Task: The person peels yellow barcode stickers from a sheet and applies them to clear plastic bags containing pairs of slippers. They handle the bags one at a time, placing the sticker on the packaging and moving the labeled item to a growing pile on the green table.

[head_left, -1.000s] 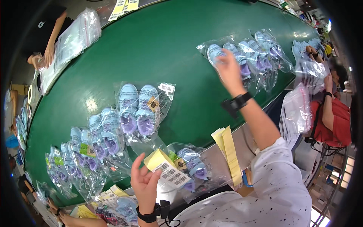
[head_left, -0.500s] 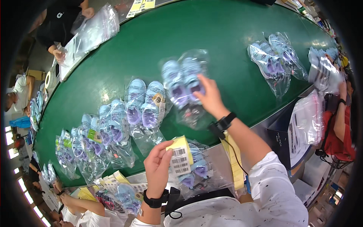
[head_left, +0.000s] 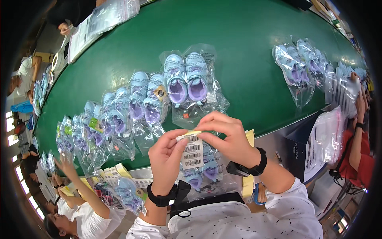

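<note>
A sheet of white barcode labels (head_left: pixel 193 154) on yellow backing is pinched at its upper left corner by my left hand (head_left: pixel 164 153). My right hand (head_left: pixel 230 137) has thumb and forefinger closed on the sheet's top edge; whether a single label is lifted there I cannot tell. Just beyond my hands, a pair of light-blue shoes (head_left: pixel 186 81) with purple lining lies in a clear plastic bag on the green table (head_left: pixel 238 51). Another bagged pair (head_left: pixel 210 171) is partly hidden beneath the label sheet, near my body.
Several bagged shoe pairs (head_left: pixel 115 111) stretch in a row to the left. More bagged shoes (head_left: pixel 296 61) lie at the right, near a dark box (head_left: pixel 296 145) and a stack of plastic bags (head_left: pixel 328 133). Yellow label strips (head_left: pixel 247 185) hang by the table edge. Co-workers stand around the table.
My right hand has let go of the bagged shoes, now lying beside the row, and come back to the label sheet. My left hand still holds the sheet, slightly higher in view.
</note>
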The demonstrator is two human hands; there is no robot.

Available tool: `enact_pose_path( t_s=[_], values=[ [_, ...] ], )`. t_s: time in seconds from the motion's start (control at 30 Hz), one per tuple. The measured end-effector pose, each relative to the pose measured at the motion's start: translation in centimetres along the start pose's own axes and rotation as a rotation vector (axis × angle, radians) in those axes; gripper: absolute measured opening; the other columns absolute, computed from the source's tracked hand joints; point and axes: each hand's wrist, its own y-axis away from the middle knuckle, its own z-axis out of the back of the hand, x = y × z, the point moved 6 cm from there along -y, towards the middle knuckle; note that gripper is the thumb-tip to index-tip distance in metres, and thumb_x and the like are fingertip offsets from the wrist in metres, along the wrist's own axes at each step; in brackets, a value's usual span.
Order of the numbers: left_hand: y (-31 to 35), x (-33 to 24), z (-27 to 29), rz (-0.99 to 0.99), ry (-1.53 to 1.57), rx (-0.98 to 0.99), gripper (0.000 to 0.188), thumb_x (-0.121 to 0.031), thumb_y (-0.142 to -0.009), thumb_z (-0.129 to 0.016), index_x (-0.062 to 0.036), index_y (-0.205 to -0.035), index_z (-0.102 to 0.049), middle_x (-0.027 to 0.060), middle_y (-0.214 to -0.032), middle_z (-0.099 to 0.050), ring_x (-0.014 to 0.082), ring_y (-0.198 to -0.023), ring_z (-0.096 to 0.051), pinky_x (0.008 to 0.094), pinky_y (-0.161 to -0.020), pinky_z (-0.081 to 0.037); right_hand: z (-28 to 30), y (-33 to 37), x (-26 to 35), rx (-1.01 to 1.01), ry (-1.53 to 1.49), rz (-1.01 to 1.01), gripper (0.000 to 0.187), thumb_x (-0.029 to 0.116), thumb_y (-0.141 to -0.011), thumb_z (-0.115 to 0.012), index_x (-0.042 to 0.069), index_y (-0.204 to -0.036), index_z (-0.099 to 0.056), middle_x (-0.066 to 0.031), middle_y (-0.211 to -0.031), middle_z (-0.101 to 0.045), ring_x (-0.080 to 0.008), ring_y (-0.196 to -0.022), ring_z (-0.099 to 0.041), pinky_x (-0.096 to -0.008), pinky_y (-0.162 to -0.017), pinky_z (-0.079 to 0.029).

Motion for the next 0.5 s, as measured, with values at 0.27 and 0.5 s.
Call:
enact_pose_path(
  t_s=[0.27, 0.5],
  values=[
    [-0.9, 0.0, -1.1, 0.068, 0.043, 0.007, 0.038, 0.010, -0.089, -0.058, 0.0063, -0.126, -0.049, 0.0162, -0.116, -0.064, 0.0159, -0.100, -0.065, 0.0248, -0.082, -0.053, 0.1, 0.3, 2.4, -0.088, 0.277, 0.349, 0.013, -0.002, -0.074, -0.071, 0.000, -0.086, -0.067, -0.0130, -0.098, -0.060, -0.0313, -0.092, -0.060, -0.0376, -0.078, -0.050],
    [-2.0, 1.0, 1.1, 0.079, -0.022, -0.065, 0.047, 0.009, -0.088, -0.060, 0.0055, -0.132, -0.043, 0.0178, -0.120, -0.061, 0.0177, -0.101, -0.065, 0.0243, -0.080, -0.053, 10.6, -10.8, -9.8, -0.418, -0.389, -0.128, 0.008, 0.005, -0.086, -0.069, 0.000, -0.090, -0.063, -0.0073, -0.102, -0.065, -0.0158, -0.095, -0.062, -0.0289, -0.089, -0.048]
  ],
)
